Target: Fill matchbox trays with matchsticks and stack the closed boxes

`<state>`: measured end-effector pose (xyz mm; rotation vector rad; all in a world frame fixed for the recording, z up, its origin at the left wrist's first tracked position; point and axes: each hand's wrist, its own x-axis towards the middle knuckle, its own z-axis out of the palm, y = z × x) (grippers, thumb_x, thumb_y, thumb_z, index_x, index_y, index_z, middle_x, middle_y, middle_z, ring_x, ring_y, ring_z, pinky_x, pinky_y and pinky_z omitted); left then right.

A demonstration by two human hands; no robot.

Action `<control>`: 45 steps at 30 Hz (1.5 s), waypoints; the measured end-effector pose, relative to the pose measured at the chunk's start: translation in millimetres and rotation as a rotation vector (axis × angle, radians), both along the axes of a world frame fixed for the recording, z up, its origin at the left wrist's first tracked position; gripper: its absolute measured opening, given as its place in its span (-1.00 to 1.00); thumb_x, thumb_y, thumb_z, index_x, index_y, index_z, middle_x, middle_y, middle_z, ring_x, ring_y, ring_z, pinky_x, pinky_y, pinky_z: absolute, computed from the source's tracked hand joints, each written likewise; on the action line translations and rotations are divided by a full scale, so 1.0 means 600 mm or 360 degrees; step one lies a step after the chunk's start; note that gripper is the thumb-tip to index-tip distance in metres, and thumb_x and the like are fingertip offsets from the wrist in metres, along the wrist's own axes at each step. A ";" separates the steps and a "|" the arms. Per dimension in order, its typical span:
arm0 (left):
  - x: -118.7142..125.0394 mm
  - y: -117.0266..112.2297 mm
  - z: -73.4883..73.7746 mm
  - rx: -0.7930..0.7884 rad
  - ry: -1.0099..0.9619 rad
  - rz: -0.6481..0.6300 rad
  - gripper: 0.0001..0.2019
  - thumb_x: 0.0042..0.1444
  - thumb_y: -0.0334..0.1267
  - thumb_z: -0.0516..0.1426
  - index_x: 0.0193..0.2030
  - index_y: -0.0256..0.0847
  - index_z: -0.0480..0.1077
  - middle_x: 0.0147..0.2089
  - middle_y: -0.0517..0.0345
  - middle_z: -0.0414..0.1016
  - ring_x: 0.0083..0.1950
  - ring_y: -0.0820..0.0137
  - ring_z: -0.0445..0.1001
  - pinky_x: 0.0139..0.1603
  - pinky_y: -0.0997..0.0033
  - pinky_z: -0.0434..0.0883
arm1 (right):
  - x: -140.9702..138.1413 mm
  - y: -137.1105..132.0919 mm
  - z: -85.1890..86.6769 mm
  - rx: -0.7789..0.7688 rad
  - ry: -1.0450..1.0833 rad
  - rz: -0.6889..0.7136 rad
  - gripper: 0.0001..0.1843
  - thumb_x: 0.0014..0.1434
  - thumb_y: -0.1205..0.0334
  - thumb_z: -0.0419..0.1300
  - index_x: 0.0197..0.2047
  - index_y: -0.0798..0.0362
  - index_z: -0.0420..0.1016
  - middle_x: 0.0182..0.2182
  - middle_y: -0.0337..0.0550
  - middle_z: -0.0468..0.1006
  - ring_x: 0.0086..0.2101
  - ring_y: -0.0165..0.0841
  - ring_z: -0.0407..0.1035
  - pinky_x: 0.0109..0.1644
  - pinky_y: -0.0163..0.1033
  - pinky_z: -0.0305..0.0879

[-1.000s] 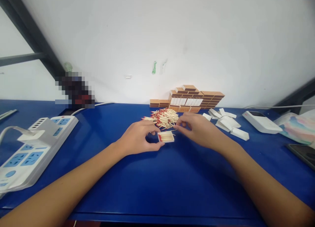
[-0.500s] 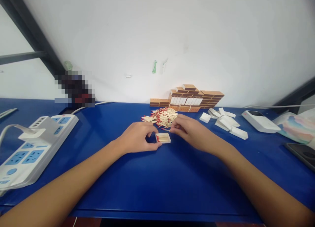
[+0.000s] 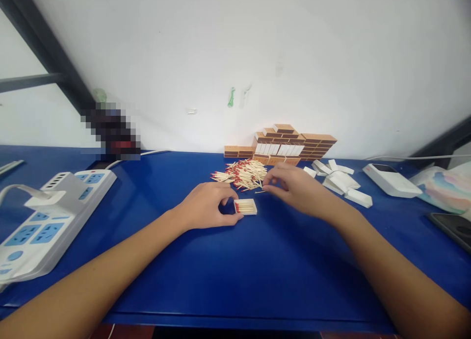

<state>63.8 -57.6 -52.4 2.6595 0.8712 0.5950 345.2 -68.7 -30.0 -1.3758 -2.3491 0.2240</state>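
Observation:
With thumb and fingers at its left end, my left hand [image 3: 209,205] grips a small white matchbox tray [image 3: 251,212]. Several red-tipped matches [image 3: 244,206] lie side by side in the tray, heads toward the left. My right hand [image 3: 294,188], just above and right of the tray, has its thumb and fingertips pinched on a single match [image 3: 259,192], which points left. A heap of loose matches [image 3: 246,173] lies behind the tray, close to the right fingertips.
Stacked matchboxes [image 3: 283,145] stand against the wall. White tray pieces [image 3: 340,180] lie to the right, near a white device [image 3: 392,180], a plastic bag [image 3: 445,189] and a dark phone [image 3: 452,231]. A power strip [image 3: 55,226] with a plugged-in charger occupies the left side.
My right hand has moved slightly right and up, away from the tray, with the match in its fingertips. My left hand still grips the tray.

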 end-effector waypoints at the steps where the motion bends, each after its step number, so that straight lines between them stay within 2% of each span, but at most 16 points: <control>1: 0.000 0.000 0.000 0.0003 0.0008 0.0005 -0.70 0.17 0.03 0.29 -0.14 -0.16 0.60 -0.33 0.22 0.53 -0.34 0.40 0.46 -0.28 0.37 0.31 | -0.001 0.001 -0.006 -0.0058 -0.0008 0.0028 -0.87 0.36 0.18 0.21 -0.22 0.00 0.53 -0.24 -0.11 0.49 -0.27 -0.27 0.40 -0.19 -0.19 0.27; 4: 0.001 -0.001 0.002 0.0019 0.0006 0.0030 -0.70 0.16 0.03 0.29 -0.13 -0.14 0.60 -0.34 0.22 0.53 -0.33 0.39 0.47 -0.29 0.37 0.30 | -0.013 0.000 -0.022 -0.0196 -0.0037 0.0066 -0.89 0.37 0.22 0.18 -0.22 0.01 0.51 -0.21 -0.12 0.48 -0.26 -0.29 0.40 -0.18 -0.20 0.28; 8: -0.001 -0.001 0.002 0.0031 0.0010 0.0031 -0.70 0.16 0.03 0.30 -0.13 -0.14 0.60 -0.33 0.22 0.54 -0.31 0.39 0.48 -0.28 0.37 0.31 | -0.025 -0.007 -0.023 -0.0262 -0.0058 0.0051 -0.85 0.40 0.27 0.11 -0.25 0.01 0.43 -0.21 -0.11 0.48 -0.26 -0.29 0.39 -0.19 -0.20 0.29; 14: -0.001 0.000 0.001 0.0023 0.0026 0.0032 -0.70 0.17 0.02 0.29 -0.12 -0.15 0.60 -0.33 0.22 0.54 -0.31 0.39 0.48 -0.26 0.36 0.32 | -0.025 -0.010 -0.016 -0.0042 0.0025 0.0021 -0.86 0.43 0.25 0.09 -0.21 0.01 0.41 -0.21 -0.07 0.52 -0.17 -0.21 0.41 -0.09 -0.14 0.30; 17: 0.000 0.000 0.000 0.0030 0.0030 0.0017 -0.71 0.17 0.01 0.29 -0.12 -0.15 0.60 -0.32 0.23 0.54 -0.30 0.39 0.48 -0.26 0.36 0.32 | -0.029 -0.015 -0.011 -0.0018 0.0106 -0.0040 -0.88 0.42 0.23 0.12 -0.20 0.01 0.43 -0.24 -0.09 0.58 -0.20 -0.21 0.45 -0.12 -0.14 0.31; 19: -0.001 0.000 -0.001 0.0035 0.0027 0.0026 -0.71 0.16 0.01 0.29 -0.15 -0.16 0.59 -0.32 0.22 0.54 -0.31 0.40 0.47 -0.28 0.37 0.30 | -0.033 -0.020 -0.008 -0.0035 0.0140 -0.0038 -0.89 0.41 0.23 0.13 -0.13 0.01 0.47 -0.21 -0.08 0.62 -0.21 -0.20 0.48 -0.13 -0.14 0.33; 23: -0.002 0.001 -0.002 0.0039 -0.0001 0.0044 -0.73 0.15 0.00 0.30 -0.19 -0.16 0.59 -0.34 0.22 0.54 -0.32 0.40 0.47 -0.30 0.38 0.29 | -0.043 -0.026 -0.003 0.0013 0.0192 0.0067 -0.74 0.45 0.24 0.06 0.05 0.02 0.56 -0.07 0.00 0.64 -0.09 -0.16 0.51 -0.02 -0.10 0.38; 26: -0.001 0.000 -0.002 0.0042 -0.0037 0.0044 -0.73 0.14 -0.02 0.31 -0.16 -0.16 0.60 -0.34 0.23 0.54 -0.33 0.41 0.47 -0.28 0.38 0.31 | -0.048 -0.027 -0.003 0.0017 0.0301 0.0075 -0.73 0.46 0.21 0.07 -0.08 0.01 0.62 -0.17 -0.05 0.65 -0.20 -0.22 0.50 -0.12 -0.14 0.37; 29: 0.001 0.000 -0.002 0.0065 -0.0111 0.0077 -0.74 0.13 -0.04 0.32 -0.15 -0.16 0.60 -0.36 0.25 0.53 -0.36 0.43 0.45 -0.29 0.39 0.31 | -0.055 -0.027 -0.005 -0.0077 0.0574 -0.0028 -0.75 0.43 0.11 0.16 -0.18 0.01 0.63 -0.26 -0.12 0.67 -0.31 -0.28 0.46 -0.24 -0.19 0.34; 35: 0.000 0.004 -0.007 0.0199 -0.0269 0.0149 -0.72 0.17 -0.01 0.31 -0.16 -0.18 0.59 -0.40 0.24 0.46 -0.37 0.42 0.39 -0.27 0.37 0.32 | -0.074 -0.026 -0.020 -0.0248 0.1049 -0.0145 -0.71 0.30 -0.04 0.31 -0.21 0.02 0.67 -0.31 -0.14 0.68 -0.32 -0.28 0.47 -0.22 -0.17 0.37; 38: -0.001 0.005 -0.008 0.0235 -0.0335 0.0189 -0.74 0.18 -0.04 0.30 -0.14 -0.18 0.59 -0.41 0.23 0.43 -0.36 0.42 0.39 -0.29 0.38 0.32 | -0.081 -0.025 -0.033 -0.0209 0.1016 -0.0187 -0.69 0.29 -0.06 0.32 -0.21 0.01 0.68 -0.34 -0.15 0.63 -0.38 -0.32 0.39 -0.26 -0.17 0.33; 42: 0.000 0.003 -0.008 0.0241 -0.0366 0.0236 -0.75 0.20 -0.05 0.29 -0.16 -0.19 0.59 -0.38 0.22 0.43 -0.38 0.44 0.36 -0.32 0.40 0.31 | -0.085 -0.025 -0.045 -0.0088 0.0890 -0.0222 -0.75 0.29 -0.01 0.32 -0.19 -0.01 0.70 -0.23 -0.11 0.57 -0.40 -0.36 0.30 -0.27 -0.18 0.32; 45: 0.001 0.002 -0.007 0.0244 -0.0351 0.0226 -0.75 0.19 -0.06 0.30 -0.15 -0.20 0.58 -0.37 0.22 0.43 -0.38 0.44 0.37 -0.32 0.41 0.31 | -0.080 -0.022 -0.044 -0.0051 0.0876 -0.0245 -0.77 0.31 0.02 0.29 -0.18 -0.01 0.68 -0.28 -0.14 0.52 -0.40 -0.35 0.30 -0.27 -0.19 0.31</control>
